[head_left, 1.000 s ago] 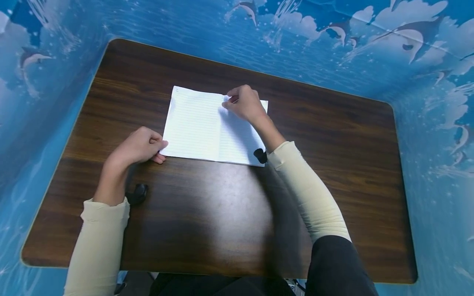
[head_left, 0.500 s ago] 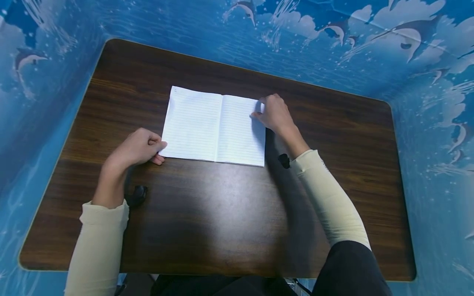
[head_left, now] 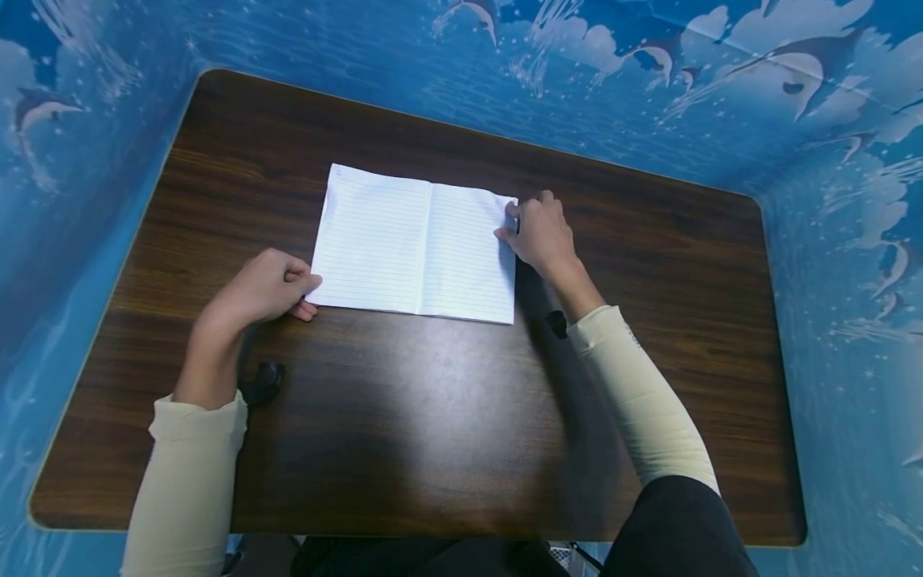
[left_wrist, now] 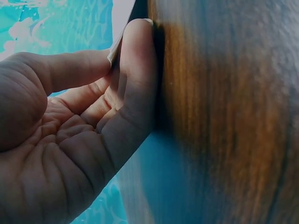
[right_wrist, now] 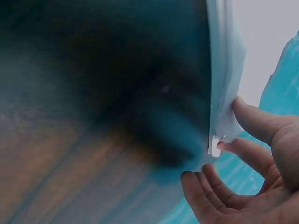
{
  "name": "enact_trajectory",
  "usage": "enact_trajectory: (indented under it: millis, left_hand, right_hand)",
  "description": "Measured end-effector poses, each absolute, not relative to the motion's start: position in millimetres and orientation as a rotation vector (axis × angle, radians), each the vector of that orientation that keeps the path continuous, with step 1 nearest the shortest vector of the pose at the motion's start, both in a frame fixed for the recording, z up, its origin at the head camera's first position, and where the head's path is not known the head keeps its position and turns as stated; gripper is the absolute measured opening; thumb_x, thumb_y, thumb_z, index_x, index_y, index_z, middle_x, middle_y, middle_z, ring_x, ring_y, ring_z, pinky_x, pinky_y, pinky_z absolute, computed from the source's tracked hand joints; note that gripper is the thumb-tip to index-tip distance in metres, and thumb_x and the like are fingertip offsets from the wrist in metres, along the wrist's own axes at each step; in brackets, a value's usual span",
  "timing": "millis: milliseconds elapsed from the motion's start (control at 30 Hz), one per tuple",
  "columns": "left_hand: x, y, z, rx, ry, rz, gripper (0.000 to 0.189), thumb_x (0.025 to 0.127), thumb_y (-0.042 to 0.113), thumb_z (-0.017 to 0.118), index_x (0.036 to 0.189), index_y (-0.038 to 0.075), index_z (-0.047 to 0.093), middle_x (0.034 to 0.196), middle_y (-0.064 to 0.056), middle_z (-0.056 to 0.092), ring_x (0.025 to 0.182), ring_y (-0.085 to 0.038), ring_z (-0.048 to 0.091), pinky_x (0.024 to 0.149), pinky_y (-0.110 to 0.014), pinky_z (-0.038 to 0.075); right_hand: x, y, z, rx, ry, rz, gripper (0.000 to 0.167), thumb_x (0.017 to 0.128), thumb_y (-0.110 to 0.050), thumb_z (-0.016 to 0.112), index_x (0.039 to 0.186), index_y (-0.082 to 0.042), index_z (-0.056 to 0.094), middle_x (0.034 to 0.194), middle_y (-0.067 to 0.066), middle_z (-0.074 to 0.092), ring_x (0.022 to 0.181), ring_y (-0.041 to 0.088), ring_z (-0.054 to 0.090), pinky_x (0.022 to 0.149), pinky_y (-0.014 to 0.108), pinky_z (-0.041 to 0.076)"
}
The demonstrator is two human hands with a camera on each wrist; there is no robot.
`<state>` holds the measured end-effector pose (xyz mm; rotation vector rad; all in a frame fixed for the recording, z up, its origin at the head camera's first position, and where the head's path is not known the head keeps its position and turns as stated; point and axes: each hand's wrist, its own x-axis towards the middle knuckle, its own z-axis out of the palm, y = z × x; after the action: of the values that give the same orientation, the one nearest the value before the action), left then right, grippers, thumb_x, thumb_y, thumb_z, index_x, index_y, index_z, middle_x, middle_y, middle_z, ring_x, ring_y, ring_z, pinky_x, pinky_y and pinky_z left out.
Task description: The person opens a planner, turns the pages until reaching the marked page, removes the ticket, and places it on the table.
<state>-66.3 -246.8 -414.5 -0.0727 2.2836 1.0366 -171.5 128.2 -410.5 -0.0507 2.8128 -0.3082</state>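
Note:
An open notebook (head_left: 375, 240) with white ruled pages lies on the dark wooden table (head_left: 404, 425). At its lower left corner my left hand (head_left: 263, 286) pinches the edge; the left wrist view has the thumb above and a finger beneath the paper edge (left_wrist: 113, 52). My right hand (head_left: 544, 232) is at the upper right corner. In the right wrist view its thumb presses on the page (right_wrist: 229, 88) and the index finger meets the corner from the side, pinching it. The remaining fingers (right_wrist: 201, 191) extend loosely below, off the paper.
Blue cloth with dolphin prints (head_left: 649, 104) rises around the table's back and sides. Dark wrist-worn devices sit by the left wrist (head_left: 263, 383) and right wrist (head_left: 556, 323). Bare wood surrounds the notebook.
My right hand has moved right from near the notebook's centre fold to the upper right corner, uncovering the right page. My left hand has stayed at the lower left corner.

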Motion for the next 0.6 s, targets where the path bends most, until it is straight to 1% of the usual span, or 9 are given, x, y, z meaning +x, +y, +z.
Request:
enact_trajectory:
  millis: [100, 167, 233, 267, 333, 400, 433, 500, 600]
  left_hand:
    - [-66.1, -247.2, -415.8, -0.080, 2.285, 1.038, 0.034, 0.113, 0.017, 0.057, 0.125, -0.013, 0.066, 0.090, -0.015, 0.077, 0.073, -0.017, 0.077, 0.075, -0.024, 0.056]
    - [-66.1, -246.7, -415.7, -0.081, 2.288, 1.037, 0.033, 0.113, 0.017, 0.057, 0.123, -0.012, 0.067, 0.089, -0.015, 0.077, 0.073, -0.017, 0.077, 0.074, -0.023, 0.055]
    - [-66.1, -246.1, -415.5, -0.081, 2.291, 1.036, 0.032, 0.112, 0.017, 0.057, 0.122, -0.012, 0.067, 0.089, -0.015, 0.077, 0.073, -0.017, 0.077, 0.074, -0.022, 0.054]
    - [-66.0, -245.8, -415.4, -0.082, 2.290, 1.038, 0.032, 0.112, 0.017, 0.057, 0.121, -0.012, 0.067, 0.089, -0.015, 0.077, 0.073, -0.017, 0.077, 0.073, -0.022, 0.054]
    - [-65.7, -245.4, -415.2, -0.081, 2.288, 1.041, 0.032, 0.113, 0.017, 0.056, 0.122, -0.012, 0.067, 0.090, -0.016, 0.077, 0.073, -0.017, 0.077, 0.073, -0.023, 0.055]
    - [-65.5, -245.4, -415.2, -0.081, 2.285, 1.046, 0.033, 0.113, 0.017, 0.056, 0.123, -0.012, 0.067, 0.092, -0.016, 0.077, 0.073, -0.017, 0.078, 0.073, -0.023, 0.057]
    - [-65.5, -245.4, -415.3, -0.079, 2.285, 1.047, 0.033, 0.113, 0.017, 0.056, 0.124, -0.013, 0.066, 0.092, -0.017, 0.077, 0.074, -0.017, 0.078, 0.073, -0.023, 0.057]
    - [-65.8, -245.5, -415.4, -0.077, 2.285, 1.049, 0.033, 0.113, 0.017, 0.056, 0.124, -0.013, 0.066, 0.093, -0.017, 0.077, 0.074, -0.017, 0.078, 0.074, -0.023, 0.057]
    - [-66.2, -246.0, -415.3, -0.080, 2.284, 1.046, 0.033, 0.112, 0.017, 0.057, 0.124, -0.012, 0.067, 0.092, -0.017, 0.077, 0.074, -0.017, 0.078, 0.073, -0.022, 0.057]
  right_hand:
    - [-166.5, 126.6, -413.6, -0.063, 2.854, -0.301, 0.047, 0.104, -0.034, 0.073, 0.147, -0.016, 0.065, 0.156, 0.023, 0.052, 0.142, 0.037, 0.047, 0.104, 0.058, 0.057]
    - [-163.3, 125.4, -414.3, -0.078, 2.872, -0.281, 0.044, 0.105, -0.034, 0.072, 0.145, -0.018, 0.066, 0.147, 0.021, 0.060, 0.131, 0.034, 0.054, 0.097, 0.055, 0.060]
    - [-160.1, 124.5, -414.5, -0.101, 2.874, -0.274, 0.042, 0.106, -0.032, 0.070, 0.145, -0.018, 0.066, 0.128, 0.018, 0.070, 0.112, 0.031, 0.062, 0.084, 0.048, 0.062]
    - [-158.5, 124.4, -414.5, -0.112, 2.870, -0.271, 0.042, 0.106, -0.031, 0.069, 0.146, -0.019, 0.065, 0.116, 0.016, 0.073, 0.101, 0.029, 0.063, 0.076, 0.044, 0.060]
    - [-155.6, 124.7, -414.3, -0.129, 2.864, -0.293, 0.044, 0.107, -0.029, 0.068, 0.150, -0.022, 0.062, 0.093, 0.014, 0.073, 0.079, 0.027, 0.062, 0.061, 0.038, 0.051]
    - [-153.0, 125.6, -413.7, -0.134, 2.866, -0.341, 0.049, 0.106, -0.026, 0.068, 0.154, -0.024, 0.058, 0.078, 0.013, 0.067, 0.065, 0.027, 0.057, 0.053, 0.034, 0.041]
    - [-152.1, 126.5, -413.2, -0.130, 2.866, -0.368, 0.052, 0.106, -0.026, 0.069, 0.156, -0.025, 0.056, 0.077, 0.012, 0.066, 0.063, 0.026, 0.056, 0.052, 0.033, 0.038]
    - [-151.1, 129.1, -412.1, -0.113, 2.859, -0.454, 0.059, 0.104, -0.025, 0.071, 0.160, -0.023, 0.052, 0.080, 0.011, 0.066, 0.065, 0.026, 0.057, 0.053, 0.033, 0.038]
    - [-153.0, 134.2, -409.8, -0.045, 2.816, -0.615, 0.065, 0.103, -0.026, 0.074, 0.162, -0.013, 0.048, 0.094, 0.012, 0.070, 0.077, 0.026, 0.062, 0.061, 0.034, 0.045]
